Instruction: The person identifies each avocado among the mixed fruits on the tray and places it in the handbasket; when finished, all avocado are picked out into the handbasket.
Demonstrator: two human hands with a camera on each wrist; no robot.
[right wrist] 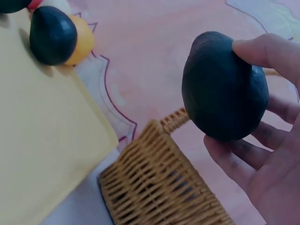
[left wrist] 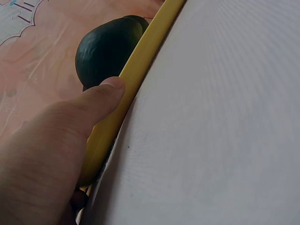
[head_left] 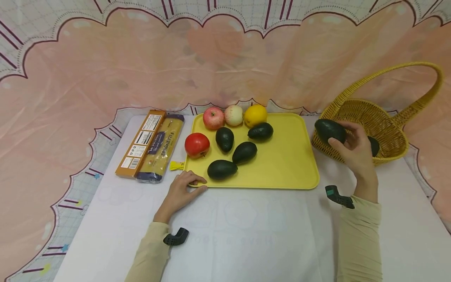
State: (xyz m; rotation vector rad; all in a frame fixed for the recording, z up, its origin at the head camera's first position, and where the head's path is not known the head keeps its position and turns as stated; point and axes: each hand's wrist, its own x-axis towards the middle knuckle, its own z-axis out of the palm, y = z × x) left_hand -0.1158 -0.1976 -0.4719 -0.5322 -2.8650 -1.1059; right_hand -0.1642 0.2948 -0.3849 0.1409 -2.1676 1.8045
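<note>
My right hand [head_left: 356, 150] grips a dark green avocado [head_left: 330, 131] between thumb and fingers, raised over the near left rim of the wicker basket [head_left: 387, 158]. In the right wrist view the thumb lies on one side of this avocado [right wrist: 225, 89] and the fingertips on the other. Another avocado [head_left: 375, 146] is inside the basket, partly hidden by my hand. My left hand [head_left: 181, 192] holds the near left corner of the yellow tray [head_left: 282, 168], the thumb [left wrist: 110, 89] against its rim. Close to those fingers lies an avocado [head_left: 222, 169] on the tray.
Three more avocados [head_left: 244, 152] lie on the tray, with a red tomato-like fruit [head_left: 197, 145], a pink apple [head_left: 213, 118], a pale round fruit [head_left: 233, 115] and a yellow fruit [head_left: 255, 115]. Left of it are a spaghetti pack [head_left: 163, 150] and an orange-brown box [head_left: 141, 145]. The basket's tall handle [head_left: 384, 70] arches upward.
</note>
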